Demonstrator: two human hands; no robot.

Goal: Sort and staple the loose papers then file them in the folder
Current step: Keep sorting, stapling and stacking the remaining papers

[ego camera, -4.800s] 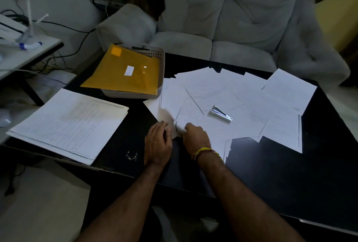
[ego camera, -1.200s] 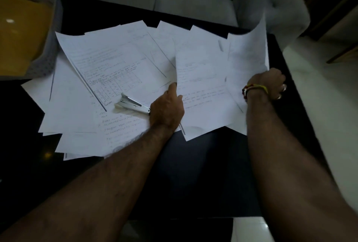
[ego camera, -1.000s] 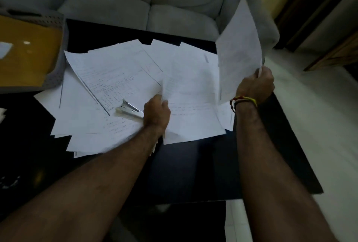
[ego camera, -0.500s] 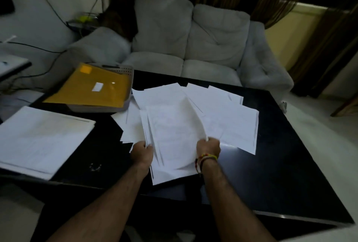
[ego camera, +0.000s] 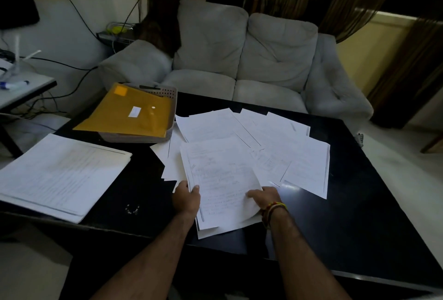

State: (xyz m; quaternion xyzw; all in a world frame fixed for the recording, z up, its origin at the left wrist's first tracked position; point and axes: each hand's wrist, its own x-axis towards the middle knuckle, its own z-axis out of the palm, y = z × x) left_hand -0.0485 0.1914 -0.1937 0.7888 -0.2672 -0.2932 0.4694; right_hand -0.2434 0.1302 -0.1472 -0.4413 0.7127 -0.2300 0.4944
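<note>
Gathered since a moment ago, several sheets are now being held as a small stack of papers [ego camera: 224, 187] at the near edge of the black desk [ego camera: 359, 227]. Its left edge is being gripped by the left hand [ego camera: 187, 197], its lower right corner by the right hand [ego camera: 266, 197]. Loose papers [ego camera: 275, 146] are lying fanned just behind it. Left of those, a yellow folder [ego camera: 129, 110] is resting on a grey tray [ego camera: 171, 98].
</note>
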